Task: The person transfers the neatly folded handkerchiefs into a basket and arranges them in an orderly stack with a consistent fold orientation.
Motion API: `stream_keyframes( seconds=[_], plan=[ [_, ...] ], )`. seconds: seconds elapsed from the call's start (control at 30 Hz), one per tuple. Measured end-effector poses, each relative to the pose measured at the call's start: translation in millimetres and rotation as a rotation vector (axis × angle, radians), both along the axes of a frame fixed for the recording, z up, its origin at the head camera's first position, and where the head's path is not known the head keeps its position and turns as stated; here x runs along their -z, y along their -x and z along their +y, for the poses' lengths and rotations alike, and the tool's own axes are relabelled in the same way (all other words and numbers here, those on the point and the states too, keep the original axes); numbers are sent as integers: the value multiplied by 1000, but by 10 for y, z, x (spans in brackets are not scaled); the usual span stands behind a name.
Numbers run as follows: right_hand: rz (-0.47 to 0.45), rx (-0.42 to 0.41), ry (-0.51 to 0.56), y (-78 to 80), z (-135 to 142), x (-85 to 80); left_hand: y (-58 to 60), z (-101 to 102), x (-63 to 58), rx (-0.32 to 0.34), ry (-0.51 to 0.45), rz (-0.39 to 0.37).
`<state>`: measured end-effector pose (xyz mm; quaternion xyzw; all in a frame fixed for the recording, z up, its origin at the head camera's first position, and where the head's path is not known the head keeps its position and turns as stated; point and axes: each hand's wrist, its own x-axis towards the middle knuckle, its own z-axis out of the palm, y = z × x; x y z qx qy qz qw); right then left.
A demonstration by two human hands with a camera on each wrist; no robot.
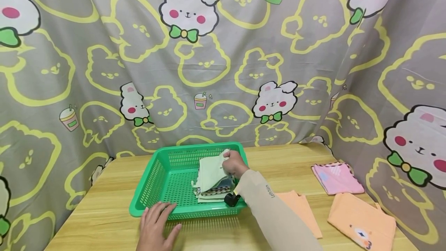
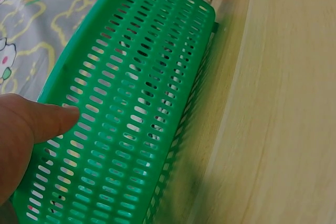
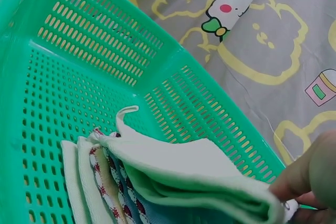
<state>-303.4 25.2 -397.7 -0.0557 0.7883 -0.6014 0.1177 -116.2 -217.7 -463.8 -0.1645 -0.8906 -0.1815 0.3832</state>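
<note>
Pale green cloth [image 1: 211, 169] is topping a folded-cloth stack [image 1: 215, 200] inside the green basket [image 1: 200, 213], right side; right hand [image 1: 235, 164] is pinching its far right corner. Left hand [image 1: 156, 224] is resting at the near left rim, thumb spread from fingers. Pink cloth [image 1: 337, 180] is lying farther right.

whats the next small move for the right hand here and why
I'd probably ease the pale green cloth flat onto the cloth stack in the green basket. The right hand pinches it, and its gripped side looks raised off the cloths beneath, so lowering that side should leave the pile neater.
</note>
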Motion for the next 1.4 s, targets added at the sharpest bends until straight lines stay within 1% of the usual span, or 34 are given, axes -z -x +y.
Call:
stream_keyframes(
  seconds=[0.1, 0.2, 0.37, 0.6, 0.8, 0.9, 1.03, 1.23, 1.4],
  plan=[
    [29, 13, -60, -12, 2, -10, -2, 2, -5, 0, 1, 1],
    [48, 25, -142, -19, -4, -16, -3, 2, -4, -1, 3, 2],
    [31, 9, -225, -19, -12, -26, 0, 4, -2, -5, 1, -9],
    [15, -43, -240, -21, 7, -43, -8, 8, -4, -9, 1, -12],
    [11, -77, -284, -14, 22, -50, -7, 10, -12, -8, 1, -13],
    [-10, -93, -299, 7, 24, -52, -10, 13, -12, -8, 1, -14],
    [-45, -108, -317, 33, 26, -62, -13, 18, -8, -8, 0, -16],
    [-40, -112, -346, 31, 25, -102, -6, 18, -7, -7, -2, -17],
    [-50, -132, -365, 6, 33, -125, 0, 11, -7, -2, -3, -10]
  ],
)
